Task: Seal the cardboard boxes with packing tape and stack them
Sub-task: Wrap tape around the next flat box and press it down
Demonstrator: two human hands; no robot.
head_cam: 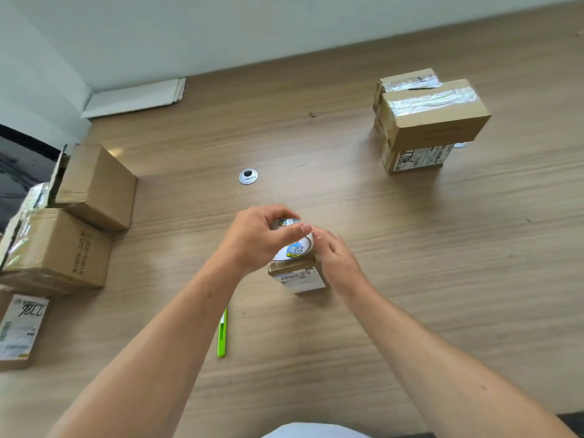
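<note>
While the left hand [262,238] curls its fingers and thumb round the tape roll [295,248], the roll sits right on top of the small box [300,278] in the middle of the surface [410,279]. The right hand [336,259] is just beside the roll, with its fingers against the roll's edge and the top corner of the box. I cannot tell if those fingers pinch the loose end of the tape or only touch it.

The roll looks light and hard, a stiff ring with a shiny, slick outside. I think it is best held round the rim, the way the left hand has it, so it can turn. The tape itself is thin and sticky. It will likely fold onto itself if it goes slack, so the end should be pinched at the very tip and pulled out flat. The small box looks light too, so it may slide or tip when the tape is pulled. A hand should press down on its top.

A green cutter [222,333] lies on the surface near the left arm. Well off to the right stands a stack of taped boxes [433,121]. More boxes [60,251] wait at the left edge.
</note>
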